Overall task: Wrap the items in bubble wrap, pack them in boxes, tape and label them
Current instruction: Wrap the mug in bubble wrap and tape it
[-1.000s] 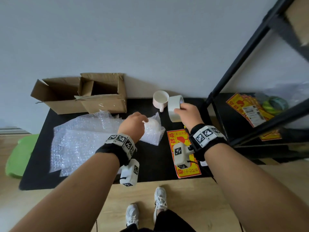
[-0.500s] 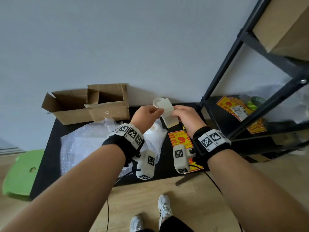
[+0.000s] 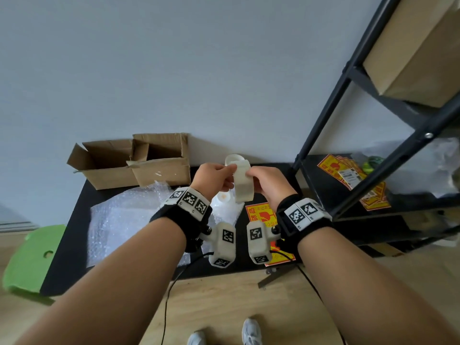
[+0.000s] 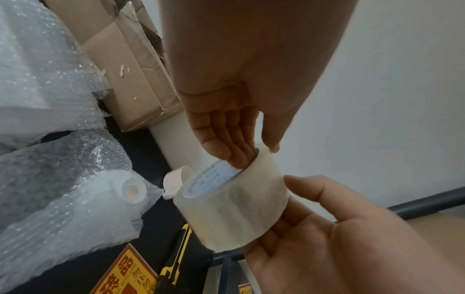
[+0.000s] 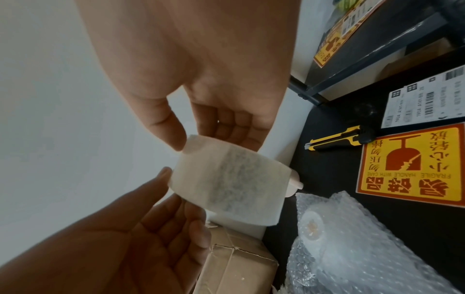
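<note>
I hold the translucent roll of packing tape (image 3: 242,184) in both hands above the bubble-wrapped white cup (image 3: 223,198): left hand (image 3: 214,179) pinching its rim, fingers inside the core, right hand (image 3: 267,181) cradling it. I should turn it slowly, feeling for the tape end. Only the wrist views show the yellow utility knife (image 5: 338,138) beside the cup.

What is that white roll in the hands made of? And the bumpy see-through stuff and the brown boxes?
The tape roll looks like glossy, milky-clear plastic film, with a printed paper core. The bubble wrap is soft clear plastic: you can see its little air pockets. The boxes look like matte brown cardboard, with folded, torn flaps.
</note>
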The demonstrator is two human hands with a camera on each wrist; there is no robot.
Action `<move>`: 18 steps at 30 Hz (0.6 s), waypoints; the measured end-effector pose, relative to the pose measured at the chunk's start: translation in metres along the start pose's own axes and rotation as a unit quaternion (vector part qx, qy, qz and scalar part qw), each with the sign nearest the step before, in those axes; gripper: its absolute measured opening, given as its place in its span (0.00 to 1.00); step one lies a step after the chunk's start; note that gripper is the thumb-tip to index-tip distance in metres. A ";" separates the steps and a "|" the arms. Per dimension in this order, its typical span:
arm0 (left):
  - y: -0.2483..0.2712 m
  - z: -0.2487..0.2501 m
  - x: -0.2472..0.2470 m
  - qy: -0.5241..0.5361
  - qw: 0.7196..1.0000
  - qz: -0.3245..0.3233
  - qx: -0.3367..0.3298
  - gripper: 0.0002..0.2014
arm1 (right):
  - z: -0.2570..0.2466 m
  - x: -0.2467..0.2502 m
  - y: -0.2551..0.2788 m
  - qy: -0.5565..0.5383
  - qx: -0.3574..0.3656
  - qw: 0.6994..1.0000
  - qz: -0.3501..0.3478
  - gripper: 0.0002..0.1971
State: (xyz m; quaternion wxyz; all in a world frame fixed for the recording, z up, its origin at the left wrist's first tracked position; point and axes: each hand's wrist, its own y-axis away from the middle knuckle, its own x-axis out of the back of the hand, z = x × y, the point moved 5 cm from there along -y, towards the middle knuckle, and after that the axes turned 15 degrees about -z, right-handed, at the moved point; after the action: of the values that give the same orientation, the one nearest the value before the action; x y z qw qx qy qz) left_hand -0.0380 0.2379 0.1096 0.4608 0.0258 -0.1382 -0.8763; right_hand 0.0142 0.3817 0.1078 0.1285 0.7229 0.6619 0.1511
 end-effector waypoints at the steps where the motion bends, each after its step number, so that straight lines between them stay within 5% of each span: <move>1: -0.002 0.000 -0.001 0.010 1.000 0.005 0.003 0.16 | -0.002 0.002 -0.002 0.006 0.000 1.000 -0.006 0.15; 6: -0.009 0.002 -0.010 0.010 0.999 0.030 0.005 0.18 | -0.003 0.013 -0.010 0.030 -0.001 0.999 -0.023 0.21; 12: -0.008 0.008 -0.020 0.007 1.000 -0.006 -0.007 0.06 | -0.010 0.018 -0.014 0.014 0.006 0.999 -0.034 0.08; 18: -0.006 0.011 -0.018 0.021 0.999 0.020 -0.026 0.12 | -0.011 0.015 -0.019 0.023 0.001 0.999 -0.042 0.18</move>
State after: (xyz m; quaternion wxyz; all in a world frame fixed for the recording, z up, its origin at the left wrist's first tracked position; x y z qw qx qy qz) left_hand -0.0345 0.2583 0.1173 0.4813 0.0299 -0.1063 -0.8696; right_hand -0.0065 0.3987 0.1109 0.1186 0.6907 0.6948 0.1612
